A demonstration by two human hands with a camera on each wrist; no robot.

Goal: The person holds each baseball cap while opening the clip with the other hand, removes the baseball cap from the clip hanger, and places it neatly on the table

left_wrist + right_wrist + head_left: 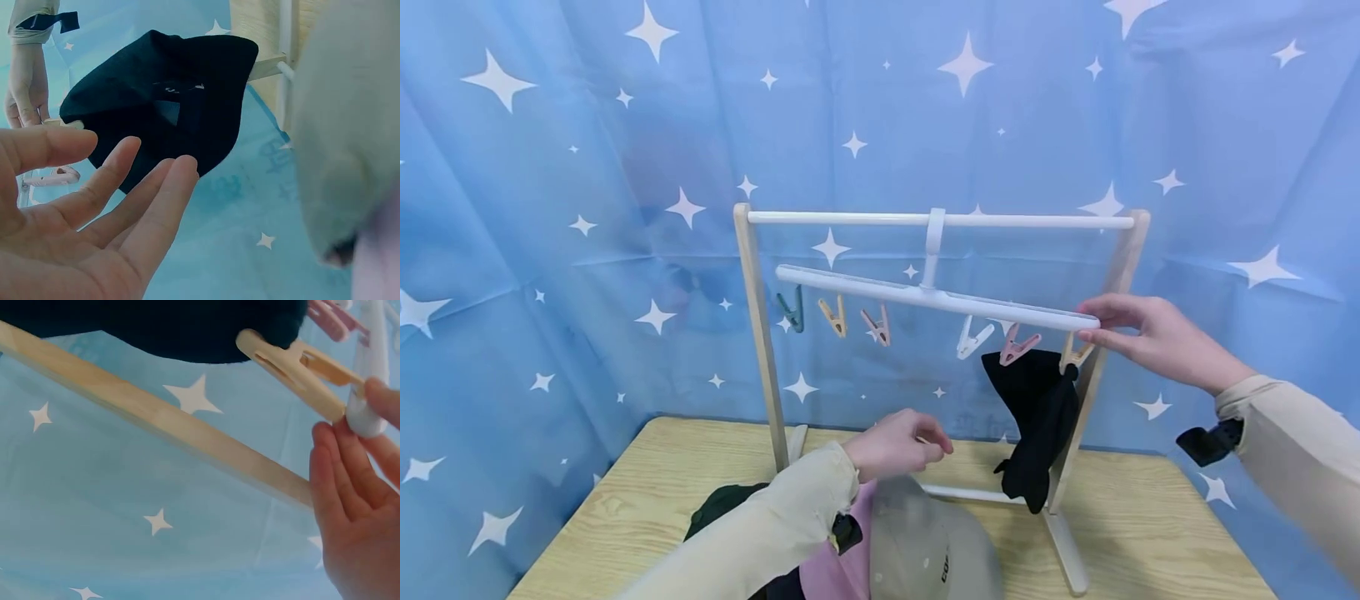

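A white hanger point(865, 288) with clothespins hangs by its hook from the rack's top bar, tilted down toward the right. My right hand point(1161, 337) pinches its lower right end between thumb and fingers, beside a yellow clothespin point(294, 372). From that clothespin and perhaps the pink one point(1018, 343) hangs a black hat point(1037, 417); its underside faces the left wrist camera. My left hand point(898, 443) hovers above a grey cap point(917, 537), fingers loosely bent and holding nothing. In the left wrist view its fingers point(156, 212) are spread in front of the black hat, apparently apart from it.
The rack has wooden side posts point(760, 333) and a white top bar point(850, 218). Left of the grey cap lie a pink cloth item point(850, 550) and a dark green one point(722, 504), partly behind my left sleeve. A starry blue curtain point(587, 333) backs the wooden table point(625, 483).
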